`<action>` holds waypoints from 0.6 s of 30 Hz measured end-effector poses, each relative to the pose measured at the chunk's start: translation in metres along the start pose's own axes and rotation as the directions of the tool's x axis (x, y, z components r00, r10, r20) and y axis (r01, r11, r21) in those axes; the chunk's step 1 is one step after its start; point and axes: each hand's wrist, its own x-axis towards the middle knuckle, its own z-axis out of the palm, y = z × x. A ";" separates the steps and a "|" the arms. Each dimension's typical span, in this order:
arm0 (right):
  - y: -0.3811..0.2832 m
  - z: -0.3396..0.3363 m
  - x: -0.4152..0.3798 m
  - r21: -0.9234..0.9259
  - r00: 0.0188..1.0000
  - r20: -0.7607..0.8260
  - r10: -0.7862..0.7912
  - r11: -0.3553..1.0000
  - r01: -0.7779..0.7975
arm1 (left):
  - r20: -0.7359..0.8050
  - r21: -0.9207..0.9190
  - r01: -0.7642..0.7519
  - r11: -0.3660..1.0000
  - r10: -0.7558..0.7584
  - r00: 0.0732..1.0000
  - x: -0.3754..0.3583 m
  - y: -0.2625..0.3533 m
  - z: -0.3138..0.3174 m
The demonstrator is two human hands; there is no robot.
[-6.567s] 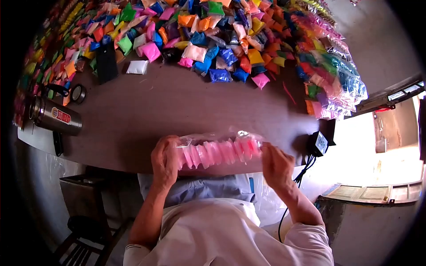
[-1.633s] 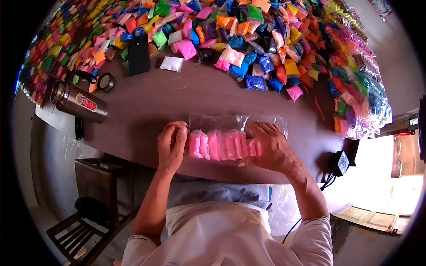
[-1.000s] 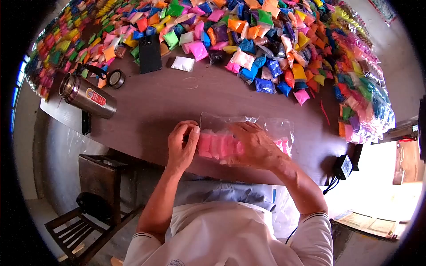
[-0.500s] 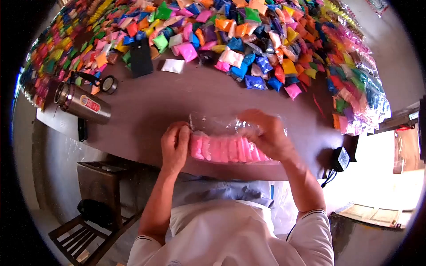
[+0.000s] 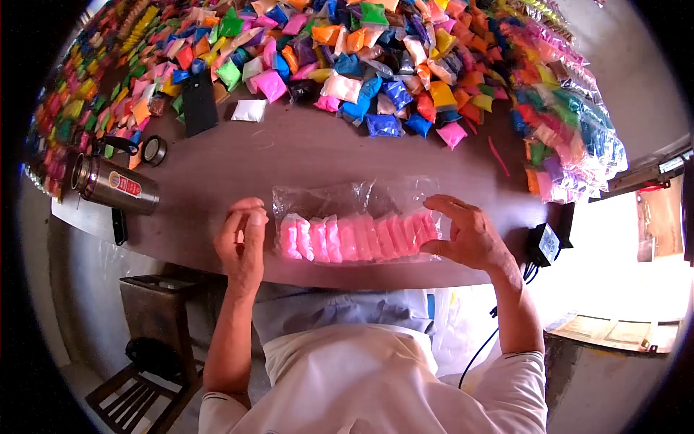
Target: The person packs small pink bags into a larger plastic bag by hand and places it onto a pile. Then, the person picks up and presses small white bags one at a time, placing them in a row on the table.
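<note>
1. With the clock centred on the clear bag [image 5: 325, 199] and 12 pointing away from the person, the bag lies flat on the table [image 5: 210, 163] near its 6 o'clock edge, a row of pink packets [image 5: 347, 239] inside.
2. The left hand [image 5: 242, 242] is just beside the bag's 9 o'clock end, fingers curled and thumb against them; whether they pinch any film, I cannot tell.
3. The right hand [image 5: 477, 235] is at the 3 o'clock end, fingers and thumb spread in a loose C around it, not clenched.
4. The bag looks light and limp, its film probably slippery; the packets seem soft, likely to squash or slide.
5. Best hold, I judge: cup the filled part at 3 and 9 o'clock together, with gentle pressure. Lifting by the loose film at 12 could let the row sag.
</note>
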 end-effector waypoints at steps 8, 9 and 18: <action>0.016 0.031 0.006 -0.071 0.985 -0.056 -0.164 0.985 0.160 | 0.306 0.271 -0.363 0.891 0.278 0.910 0.006 0.034 0.048; 0.017 0.032 0.006 -0.083 0.985 -0.057 -0.163 0.984 0.158 | 0.310 0.274 -0.366 0.889 0.279 0.909 0.006 0.033 0.053; 0.027 0.039 0.010 -0.106 0.983 -0.074 -0.169 0.981 0.161 | 0.403 0.385 -0.344 0.856 0.180 0.897 -0.001 0.019 0.074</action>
